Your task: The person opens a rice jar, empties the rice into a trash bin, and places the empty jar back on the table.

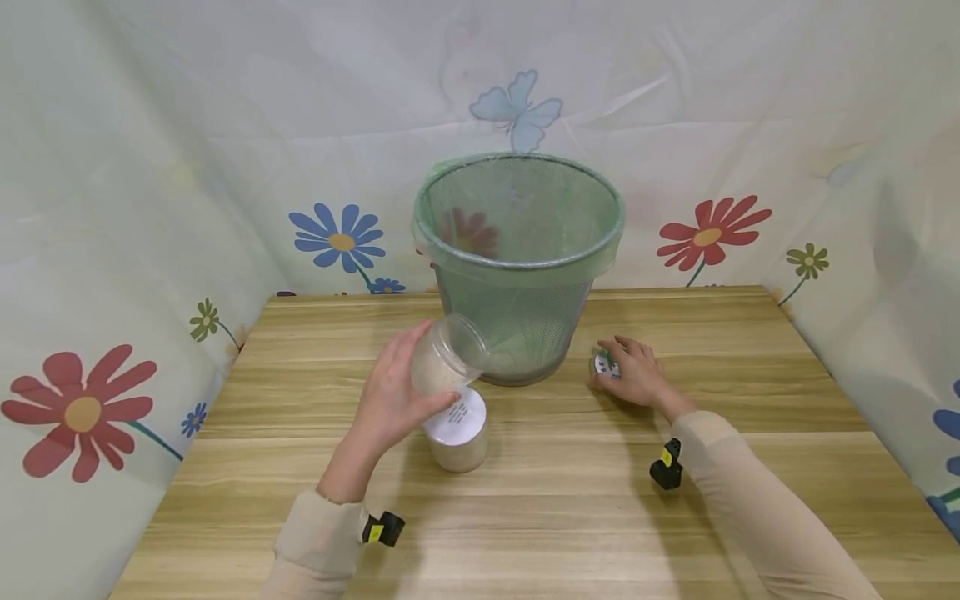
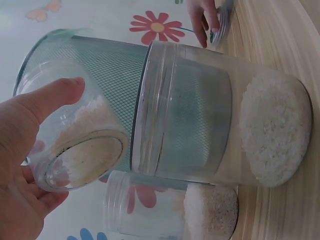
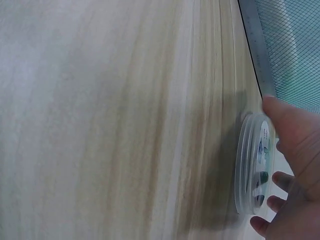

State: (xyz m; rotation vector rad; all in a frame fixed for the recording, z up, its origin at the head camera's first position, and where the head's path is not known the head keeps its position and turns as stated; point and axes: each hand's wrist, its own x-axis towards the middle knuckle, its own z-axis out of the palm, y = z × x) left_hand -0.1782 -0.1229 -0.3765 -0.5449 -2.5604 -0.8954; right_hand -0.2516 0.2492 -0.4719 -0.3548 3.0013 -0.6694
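My left hand (image 1: pixel 397 387) grips a clear plastic jar (image 2: pixel 82 145) between thumb and fingers. That jar is tilted, its open mouth toward the bin, with pale grains in its bottom. Just below it stands a larger jar (image 2: pixel 200 115) with a white lid (image 1: pixel 456 417) and white, rice-like grains inside. A third clear jar (image 2: pixel 150 212), partly filled with pinkish-white grains, stands behind it, hidden in the head view. At the right, my right hand (image 1: pixel 633 372) spreads its thumb and fingers over a round clear-rimmed lid (image 3: pixel 252 165) with a printed label, lying on the table.
A mesh waste bin (image 1: pixel 517 321) with a green plastic liner (image 1: pixel 611 258) stands at the back centre of the wooden table (image 1: pixel 540 517). A flower-printed white sheet (image 1: pixel 337 100) hangs behind the table and along both sides.
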